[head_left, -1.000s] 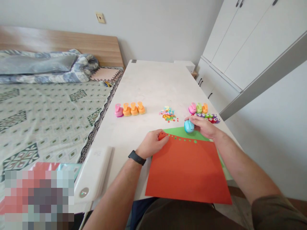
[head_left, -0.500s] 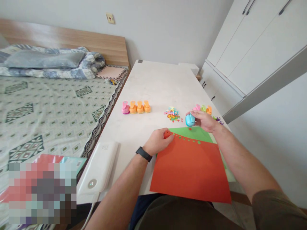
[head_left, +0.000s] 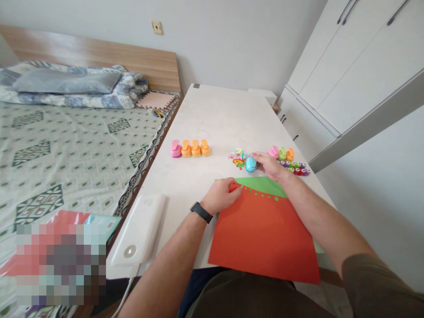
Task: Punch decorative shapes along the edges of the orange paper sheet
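My left hand (head_left: 221,195) pinches the upper left corner of an orange-red sheet of paper (head_left: 265,238). A row of small punched holes runs along that sheet's top edge, and green shows through them. Beneath it lies a green sheet (head_left: 263,185), its upper part uncovered. In my right hand (head_left: 270,165) is a light blue craft punch (head_left: 251,164), gripped by its side. The punch is at the right edge of a pile of small colourful paper cutouts (head_left: 237,159), beyond the sheets.
Several pink and orange punches (head_left: 195,149) form a row on the white table (head_left: 228,110). More punches (head_left: 281,153) and small purple, green and red ones (head_left: 298,168) stand at the right. A white power bank (head_left: 141,229) with a cable lies at the left, beside a bed (head_left: 76,132).
My right hand has moved left with the blue punch, towards the cutouts, uncovering the small punches at the right. My left hand keeps its hold on the orange-red paper.
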